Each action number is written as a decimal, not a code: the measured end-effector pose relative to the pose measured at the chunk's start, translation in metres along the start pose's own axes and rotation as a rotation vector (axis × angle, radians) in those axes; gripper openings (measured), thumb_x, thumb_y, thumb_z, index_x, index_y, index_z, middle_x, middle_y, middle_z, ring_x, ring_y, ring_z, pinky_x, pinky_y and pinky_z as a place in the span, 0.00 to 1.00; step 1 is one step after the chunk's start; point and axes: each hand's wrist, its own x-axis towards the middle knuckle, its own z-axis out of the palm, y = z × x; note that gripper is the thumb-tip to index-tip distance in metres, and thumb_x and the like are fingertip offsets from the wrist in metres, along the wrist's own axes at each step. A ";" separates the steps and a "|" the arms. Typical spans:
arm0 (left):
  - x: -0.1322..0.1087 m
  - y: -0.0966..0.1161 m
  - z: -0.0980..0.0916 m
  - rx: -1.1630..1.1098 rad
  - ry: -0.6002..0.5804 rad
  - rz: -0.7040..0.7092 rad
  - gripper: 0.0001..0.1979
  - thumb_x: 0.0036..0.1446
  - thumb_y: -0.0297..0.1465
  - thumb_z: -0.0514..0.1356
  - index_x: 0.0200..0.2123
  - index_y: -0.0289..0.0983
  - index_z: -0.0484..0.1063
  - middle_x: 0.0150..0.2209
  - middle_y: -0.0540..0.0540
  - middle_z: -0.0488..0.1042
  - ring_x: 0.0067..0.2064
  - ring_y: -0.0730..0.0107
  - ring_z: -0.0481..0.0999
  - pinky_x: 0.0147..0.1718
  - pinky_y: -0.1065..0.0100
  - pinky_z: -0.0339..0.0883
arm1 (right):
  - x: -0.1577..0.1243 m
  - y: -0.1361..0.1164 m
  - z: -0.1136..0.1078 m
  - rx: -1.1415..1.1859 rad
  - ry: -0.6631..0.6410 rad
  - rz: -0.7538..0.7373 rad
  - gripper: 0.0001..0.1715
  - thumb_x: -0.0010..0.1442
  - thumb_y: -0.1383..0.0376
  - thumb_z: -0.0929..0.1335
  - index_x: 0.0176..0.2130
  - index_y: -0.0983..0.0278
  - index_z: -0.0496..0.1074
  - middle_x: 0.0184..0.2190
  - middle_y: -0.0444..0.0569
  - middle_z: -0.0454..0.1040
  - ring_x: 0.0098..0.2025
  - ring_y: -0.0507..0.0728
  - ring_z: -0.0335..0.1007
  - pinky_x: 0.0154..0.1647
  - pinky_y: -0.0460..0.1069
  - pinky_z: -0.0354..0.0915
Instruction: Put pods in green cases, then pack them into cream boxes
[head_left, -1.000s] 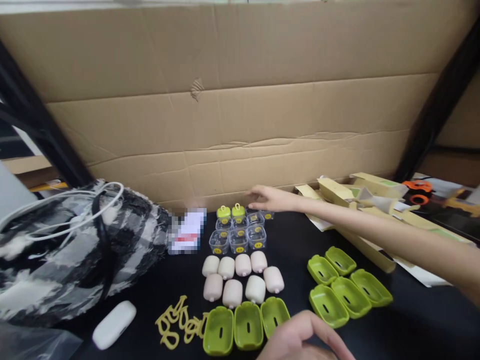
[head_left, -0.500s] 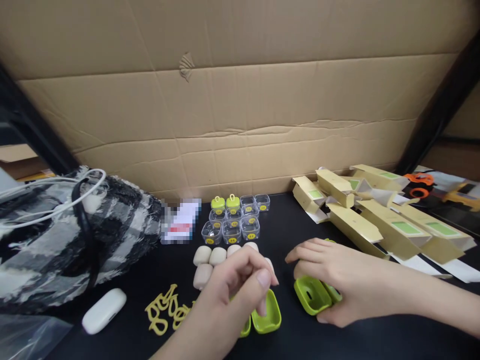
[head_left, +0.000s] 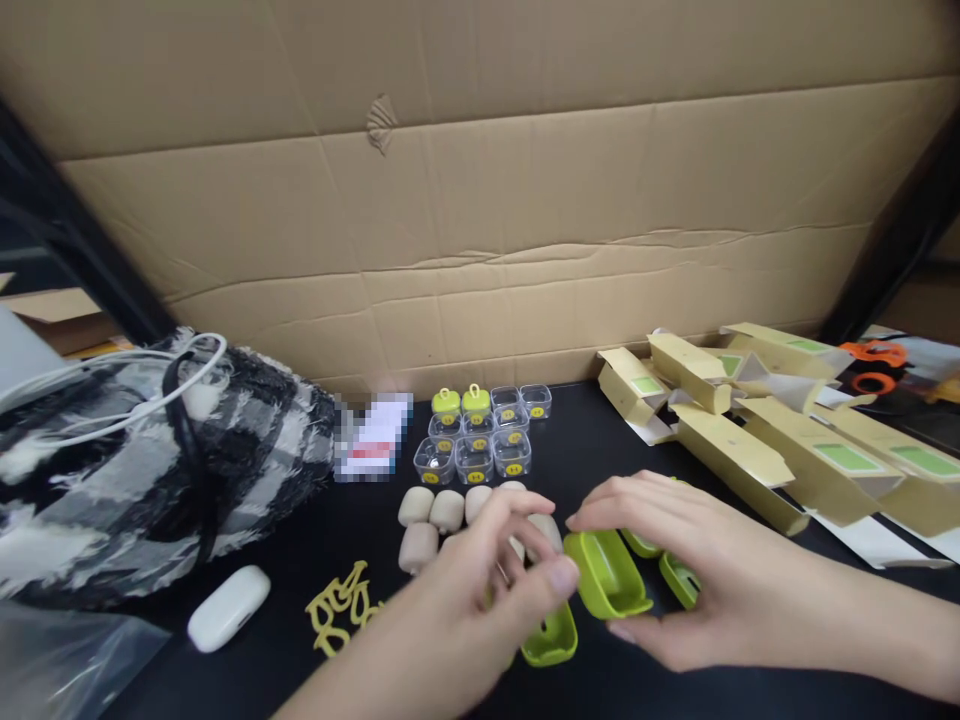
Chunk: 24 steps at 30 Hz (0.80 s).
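Note:
A lime-green earphone case cover [head_left: 609, 578] is between the thumb and fingers of my right hand [head_left: 694, 575], tilted with its hollow side showing. My left hand [head_left: 480, 590] is just left of it, fingers curled and thumb apart, with nothing visible in them. Its thumb tip is close to the held cover; I cannot tell if they touch. Below the left hand, another green cover [head_left: 553, 640] lies on the black table, partly hidden. More green pieces [head_left: 679, 578] lie partly behind my right hand.
Beige rounded blocks [head_left: 418, 545] and clear labelled cups [head_left: 474, 460] stand in rows, two with green tops [head_left: 475, 400]. Yellow loops [head_left: 341, 605] and a white earphone case [head_left: 229, 608] lie left. Opened cardboard boxes [head_left: 727, 440] are at right, a plaid fabric bundle [head_left: 247, 450] at left.
My right hand has closed on a green cover and raised it slightly, moving it left. My left hand has shifted right, closer to it. The view has turned slightly.

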 end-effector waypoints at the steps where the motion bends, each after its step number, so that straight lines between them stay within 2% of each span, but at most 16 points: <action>1: -0.004 0.003 -0.012 0.116 0.026 0.003 0.17 0.63 0.45 0.53 0.50 0.44 0.66 0.39 0.51 0.72 0.38 0.69 0.69 0.38 0.69 0.62 | -0.002 0.003 0.002 -0.038 -0.054 0.024 0.25 0.51 0.64 0.73 0.47 0.53 0.65 0.41 0.48 0.76 0.41 0.61 0.74 0.42 0.56 0.70; 4: -0.018 0.006 -0.050 0.534 0.013 -0.032 0.10 0.60 0.40 0.56 0.36 0.42 0.74 0.29 0.54 0.71 0.31 0.70 0.68 0.30 0.72 0.59 | -0.008 0.012 0.008 -0.114 -0.205 0.085 0.33 0.48 0.64 0.75 0.53 0.58 0.66 0.44 0.55 0.76 0.44 0.66 0.74 0.45 0.59 0.70; 6: -0.026 0.000 -0.069 0.667 0.014 -0.143 0.07 0.56 0.34 0.58 0.32 0.40 0.75 0.30 0.52 0.73 0.31 0.68 0.71 0.30 0.72 0.60 | -0.010 0.015 0.010 -0.120 -0.255 0.123 0.39 0.47 0.63 0.76 0.56 0.62 0.65 0.46 0.58 0.76 0.47 0.69 0.73 0.45 0.60 0.71; 8: -0.033 -0.012 -0.079 0.724 0.042 -0.281 0.08 0.52 0.32 0.58 0.32 0.39 0.76 0.29 0.50 0.75 0.31 0.65 0.73 0.30 0.71 0.62 | -0.010 0.016 0.011 -0.109 -0.271 0.138 0.38 0.47 0.62 0.76 0.56 0.62 0.66 0.47 0.59 0.76 0.47 0.69 0.73 0.46 0.60 0.71; 11: -0.038 -0.031 -0.081 0.746 0.029 -0.402 0.10 0.48 0.31 0.58 0.34 0.38 0.77 0.30 0.49 0.76 0.33 0.61 0.75 0.31 0.69 0.62 | -0.010 0.017 0.009 -0.102 -0.224 0.142 0.37 0.49 0.60 0.75 0.57 0.60 0.66 0.47 0.58 0.76 0.47 0.68 0.72 0.47 0.60 0.70; 14: -0.038 -0.041 -0.075 0.724 0.004 -0.405 0.11 0.45 0.27 0.57 0.33 0.38 0.76 0.29 0.51 0.75 0.33 0.63 0.74 0.30 0.71 0.62 | -0.010 0.017 0.007 -0.094 -0.176 0.132 0.40 0.49 0.59 0.75 0.59 0.59 0.63 0.48 0.57 0.75 0.47 0.67 0.72 0.46 0.58 0.70; 17: -0.037 -0.039 -0.074 0.698 -0.010 -0.387 0.11 0.49 0.30 0.56 0.35 0.38 0.76 0.30 0.49 0.76 0.34 0.62 0.74 0.32 0.70 0.64 | -0.008 0.015 0.004 -0.094 -0.173 0.125 0.40 0.49 0.60 0.75 0.59 0.60 0.63 0.47 0.56 0.75 0.46 0.66 0.73 0.46 0.57 0.69; 21: -0.037 -0.038 -0.078 0.682 -0.043 -0.357 0.12 0.53 0.33 0.57 0.38 0.39 0.77 0.34 0.47 0.78 0.36 0.60 0.77 0.35 0.68 0.67 | -0.005 0.008 0.000 -0.070 -0.220 0.173 0.30 0.52 0.63 0.74 0.54 0.61 0.68 0.44 0.52 0.76 0.44 0.64 0.73 0.44 0.57 0.69; 24: -0.039 -0.045 -0.080 0.722 -0.032 -0.293 0.11 0.55 0.34 0.56 0.37 0.39 0.78 0.38 0.45 0.76 0.39 0.59 0.77 0.39 0.67 0.70 | -0.003 0.005 -0.003 -0.052 -0.250 0.209 0.24 0.52 0.67 0.73 0.50 0.60 0.70 0.43 0.48 0.74 0.43 0.63 0.73 0.44 0.57 0.68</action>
